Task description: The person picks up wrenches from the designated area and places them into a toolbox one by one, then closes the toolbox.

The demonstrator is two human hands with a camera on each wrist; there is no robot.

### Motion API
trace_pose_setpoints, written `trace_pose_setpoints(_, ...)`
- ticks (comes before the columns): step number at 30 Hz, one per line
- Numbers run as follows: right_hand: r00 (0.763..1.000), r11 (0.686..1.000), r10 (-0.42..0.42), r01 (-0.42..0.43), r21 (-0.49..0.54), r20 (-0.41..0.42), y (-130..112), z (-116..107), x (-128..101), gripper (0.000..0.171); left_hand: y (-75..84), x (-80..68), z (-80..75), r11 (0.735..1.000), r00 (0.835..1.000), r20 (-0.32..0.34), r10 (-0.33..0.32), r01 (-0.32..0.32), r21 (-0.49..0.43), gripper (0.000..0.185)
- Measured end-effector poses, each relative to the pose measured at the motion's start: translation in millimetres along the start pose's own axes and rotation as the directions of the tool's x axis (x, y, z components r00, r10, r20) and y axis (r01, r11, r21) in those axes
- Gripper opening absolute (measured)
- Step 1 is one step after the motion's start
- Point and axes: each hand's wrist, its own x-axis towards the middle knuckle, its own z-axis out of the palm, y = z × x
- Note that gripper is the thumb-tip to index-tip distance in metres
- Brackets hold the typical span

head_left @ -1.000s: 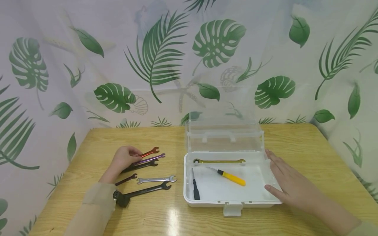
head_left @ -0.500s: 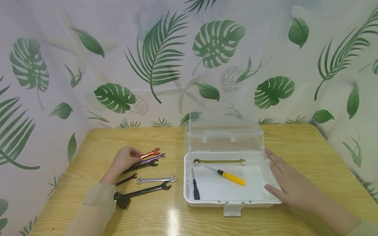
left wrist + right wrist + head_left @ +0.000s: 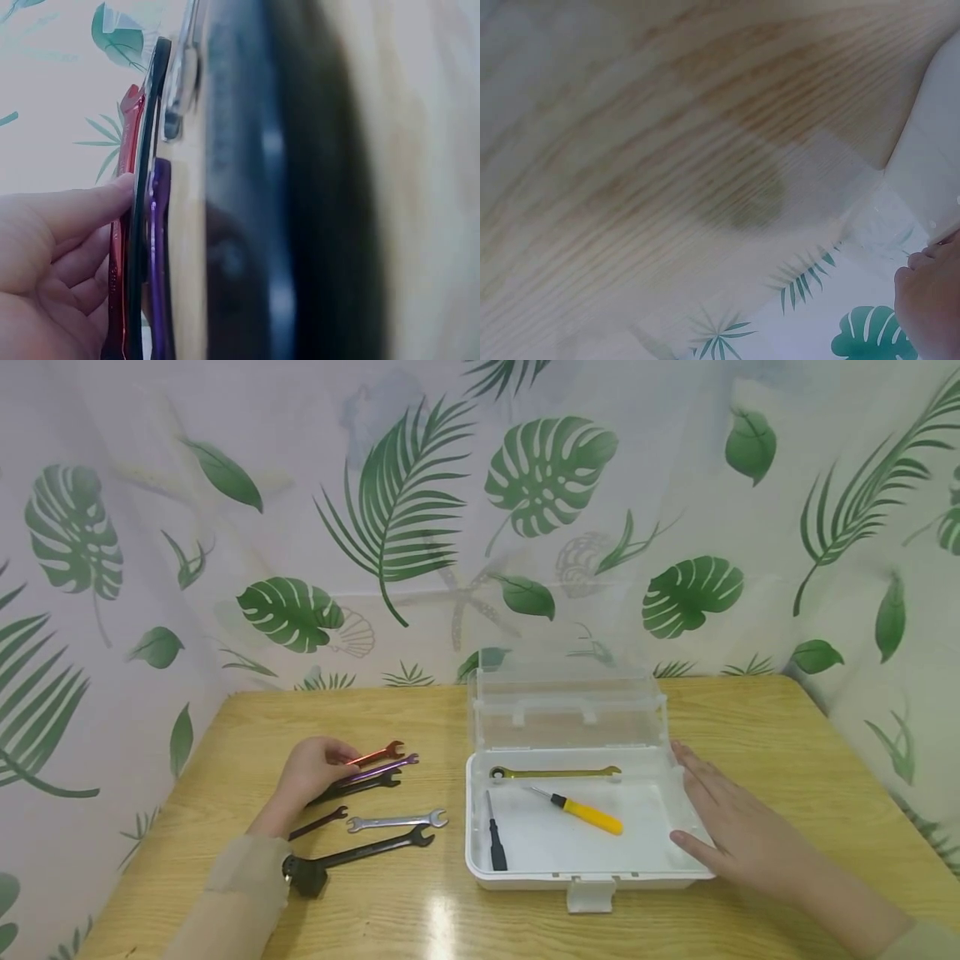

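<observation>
The left hand (image 3: pixel 311 768) pinched the red wrench (image 3: pixel 377 753) near the desk's left edge; the right hand (image 3: pixel 731 831), fingers straight, steadied the toolbox (image 3: pixel 585 881). Next, lifting it clear.

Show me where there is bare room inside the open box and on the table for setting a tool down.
Inside the box, the floor is bare between the yellow screwdriver and the right hand on the right wall. The table is bare behind the spanners and right of the box. It is crowded around the left hand, which holds the red spanner.
</observation>
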Motion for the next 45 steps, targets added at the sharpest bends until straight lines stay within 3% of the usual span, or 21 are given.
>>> trace_pose_setpoints(7, 1.000, 1.000, 0.007, -0.007, -0.009, 0.010, 0, 0, 0, 0.089, 2.4, -3.3, 1.2, 1.000, 1.000, -0.007, 0.026, -0.026, -0.009, 0.015)
trace_pose_setpoints(15, 1.000, 1.000, 0.010, -0.010, 0.008, 0.016, 1, 1, 0, 0.089, 15.6, -6.5, -2.3, 0.989, 0.998, -0.018, -0.057, 0.054, -0.139, 0.017)
trace_pose_setpoints(21, 1.000, 1.000, 0.015, -0.015, 0.011, 0.012, 1, 2, 0, 0.089, 23.7, -7.9, -1.6, 0.984, 0.997, -0.033, -0.064, 0.058, -0.166, 0.016)
trace_pose_setpoints(45, 1.000, 1.000, 0.006, -0.006, -0.002, -0.017, 0, 3, -1, 0.091, 86.2, -25.4, -5.3, 0.986, 0.997, 0.001, 0.083, -0.082, -0.147, 0.015)
